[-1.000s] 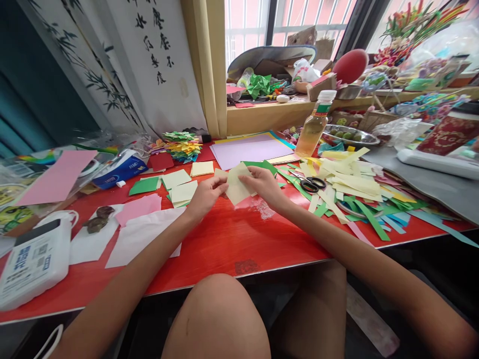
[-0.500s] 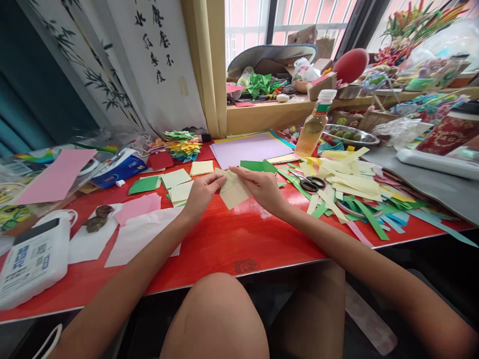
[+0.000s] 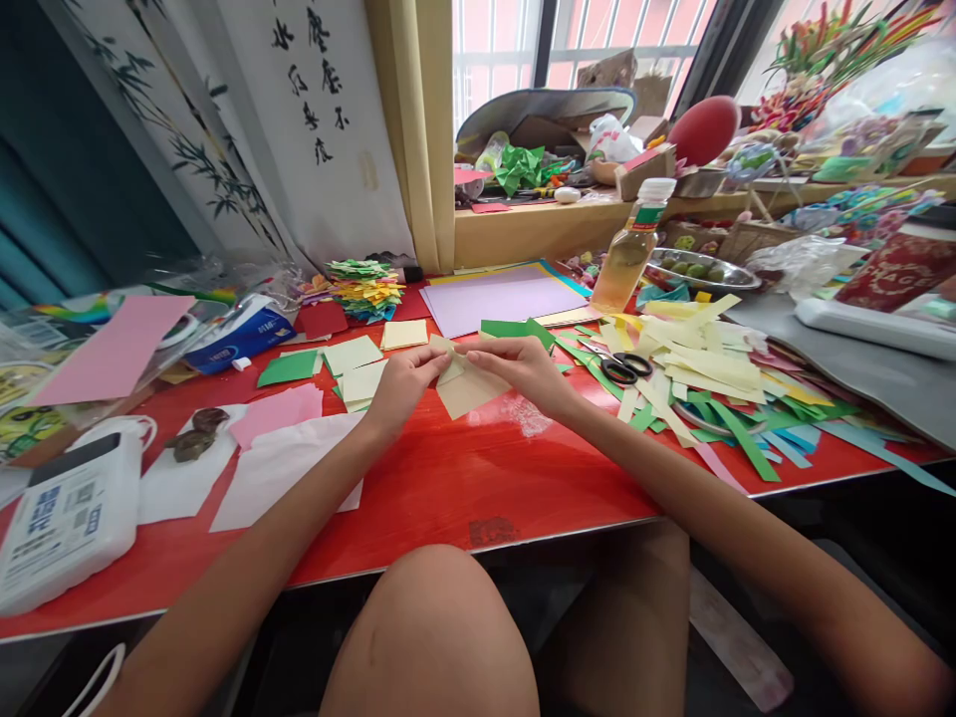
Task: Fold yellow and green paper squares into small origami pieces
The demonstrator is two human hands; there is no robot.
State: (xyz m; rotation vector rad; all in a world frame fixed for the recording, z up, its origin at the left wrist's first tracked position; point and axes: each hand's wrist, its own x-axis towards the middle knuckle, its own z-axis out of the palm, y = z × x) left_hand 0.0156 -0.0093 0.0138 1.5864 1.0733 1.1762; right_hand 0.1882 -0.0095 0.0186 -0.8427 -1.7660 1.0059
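while left hand and right hand pinch the pale yellow paper square over the middle of the red desk, one corner appears folded; flattening likely remains.

Both bare forearms reach forward and converge, wrists low. The left hand and right hand face each other, fingertips almost meeting. Each pinches, thumb against forefinger, the upper edge of a pale yellow paper square lying just below the grip
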